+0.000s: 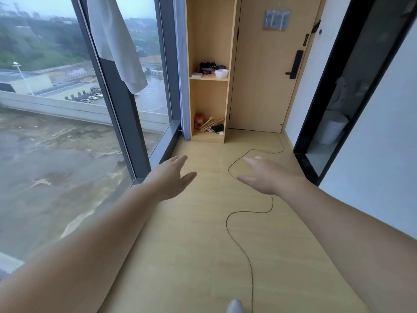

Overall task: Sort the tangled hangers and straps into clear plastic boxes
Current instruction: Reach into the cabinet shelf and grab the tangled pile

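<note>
**Both hands out flat and empty, shelf well ahead**

Your left hand is stretched out in front of you, palm down, fingers straight and loosely spread, thumb out to the side. It holds nothing. Your right hand hangs level with it, a gap between the two. It is flat too, fingers apart, with nothing in it. Both hover over the pale wood floor.

Well beyond both hands, more in line with the left one, stands an open shelf unit. On its upper shelf lies a dark tangle of straps, black and purple. A clear plastic box sits just right of them and a flatter clear box at the front left. On the bottom shelf, wooden hangers lean in a loose heap. A red-orange container stands to their left, and there are black items at their right, too small to make out.

A thin black cable snakes along the floor, passing beneath your right hand and running back towards you. Left of your left hand is the window, with a white cloth hanging against it. Far beyond the right hand is a closed door.
</note>
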Demonstrator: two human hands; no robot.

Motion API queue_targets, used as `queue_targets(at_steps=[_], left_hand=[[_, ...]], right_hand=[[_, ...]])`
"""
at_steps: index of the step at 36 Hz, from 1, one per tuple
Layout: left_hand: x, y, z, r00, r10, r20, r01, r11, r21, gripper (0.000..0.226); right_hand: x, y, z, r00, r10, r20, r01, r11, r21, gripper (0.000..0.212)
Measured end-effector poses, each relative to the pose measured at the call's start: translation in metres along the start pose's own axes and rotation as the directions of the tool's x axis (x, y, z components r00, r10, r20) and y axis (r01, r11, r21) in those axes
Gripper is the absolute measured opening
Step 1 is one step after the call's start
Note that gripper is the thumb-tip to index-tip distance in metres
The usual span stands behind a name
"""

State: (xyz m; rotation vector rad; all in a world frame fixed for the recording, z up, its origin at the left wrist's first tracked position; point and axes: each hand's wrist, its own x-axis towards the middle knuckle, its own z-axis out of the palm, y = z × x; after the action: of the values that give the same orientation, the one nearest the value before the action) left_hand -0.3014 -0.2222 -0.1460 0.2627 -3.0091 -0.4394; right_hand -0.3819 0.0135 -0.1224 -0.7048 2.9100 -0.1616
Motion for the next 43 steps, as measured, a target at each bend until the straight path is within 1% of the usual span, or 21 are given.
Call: queue_targets(at_steps=[8,15,22,31,39,43], left_hand=[[0.115,-0.007,0.033,0.999,-0.043,0.017,0.042,0.998,0.041,0.063],[0.223,-0.004,0.038,0.996,-0.093,-0.005,0.094,0.995,0.042,0.061],[0.304,-0.008,0.043,0.994,-0.112,0.007,0.112,0.994,0.019,0.062],[0.409,-0.043,0.048,0.995,-0.104,0.002,0.104,0.995,-0.010,0.063],[0.528,-0.109,0.051,0.999,-0.053,-0.012,0.052,0.998,-0.021,0.063],[0.589,-0.143,0.039,1.000,-0.020,-0.016,0.020,1.000,-0.023,0.062]], right_hand=[[0.125,0.038,0.008,0.999,-0.042,0.001,0.042,0.999,0.026,0.066],[0.232,0.078,-0.015,0.997,-0.071,-0.030,0.073,0.995,0.070,0.064],[0.317,0.102,-0.034,0.996,-0.089,-0.031,0.091,0.993,0.076,0.060],[0.426,0.100,-0.037,0.991,-0.135,-0.014,0.135,0.990,0.036,0.062],[0.553,0.076,-0.035,0.992,-0.112,-0.049,0.114,0.993,0.027,0.059],[0.612,0.059,-0.042,0.994,-0.106,-0.040,0.107,0.994,0.030,0.062]])
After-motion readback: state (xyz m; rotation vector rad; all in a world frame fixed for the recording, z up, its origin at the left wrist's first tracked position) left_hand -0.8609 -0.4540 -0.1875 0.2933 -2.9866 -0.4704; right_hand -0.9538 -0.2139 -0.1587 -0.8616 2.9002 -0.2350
